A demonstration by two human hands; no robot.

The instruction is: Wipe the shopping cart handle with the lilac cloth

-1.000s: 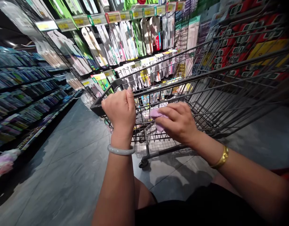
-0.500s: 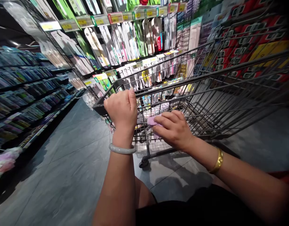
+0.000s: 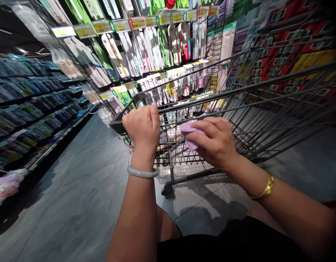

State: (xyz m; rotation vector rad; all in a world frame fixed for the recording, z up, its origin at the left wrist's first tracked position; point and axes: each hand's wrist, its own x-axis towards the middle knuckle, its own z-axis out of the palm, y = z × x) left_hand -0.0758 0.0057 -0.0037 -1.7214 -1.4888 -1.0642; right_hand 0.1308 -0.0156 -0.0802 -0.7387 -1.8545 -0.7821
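Note:
A dark wire shopping cart (image 3: 206, 99) stands side-on before me. My left hand (image 3: 142, 123) is closed around its top rail near the handle end, the thumb lying along the bar. In my right hand (image 3: 215, 143) is a crumpled light purple cloth (image 3: 191, 135), pinched between fingers and thumb. That hand is in front of the cart's wire side; whether the cloth touches the wires I cannot tell. The palm side of both hands is hidden.
Behind the cart rises a rack of hanging packaged goods (image 3: 146, 51) with price tags. Shelves of packets (image 3: 28, 105) line the left, red packages (image 3: 266, 62) the right. A cart wheel (image 3: 167, 190) rests on the grey tiled floor (image 3: 83, 196).
My right hand has moved right and slightly up with the purple cloth. My left hand keeps its grip on the rail, and the cart stays in place.

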